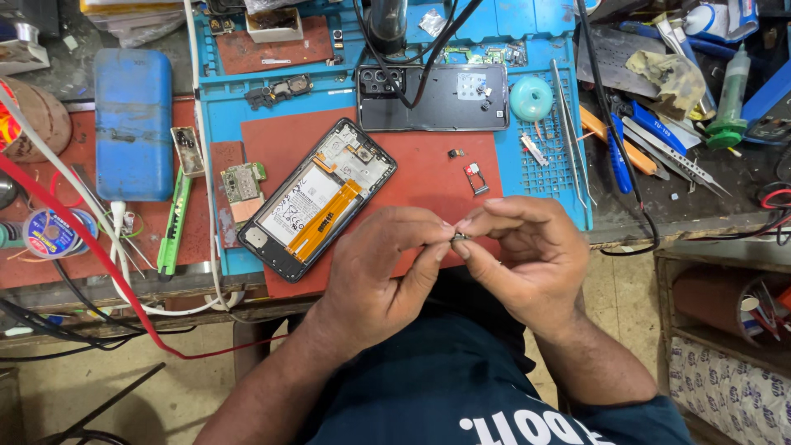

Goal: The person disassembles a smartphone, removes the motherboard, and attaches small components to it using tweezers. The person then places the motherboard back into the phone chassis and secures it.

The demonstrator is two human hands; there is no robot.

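My left hand (383, 268) and my right hand (527, 255) meet over the front edge of the red mat (428, 177). Between their fingertips they pinch a tiny dark metal part (459, 237). To the left of my hands lies an opened phone (317, 198), tilted, with its battery and an orange flex cable showing. The phone's dark back cover (449, 103) rests behind it on the blue work mat (535, 165). A small red SIM tray (475, 176) and a tiny dark component (456, 152) lie on the red mat just beyond my hands.
A green circuit board (241, 183), a green cutter (174, 224) and a blue case (133, 124) lie at the left. Tweezers (568, 124), a teal round object (531, 97), screwdrivers and a green bottle (729, 103) crowd the right. Cables and a solder spool (49, 233) hang by the bench edge.
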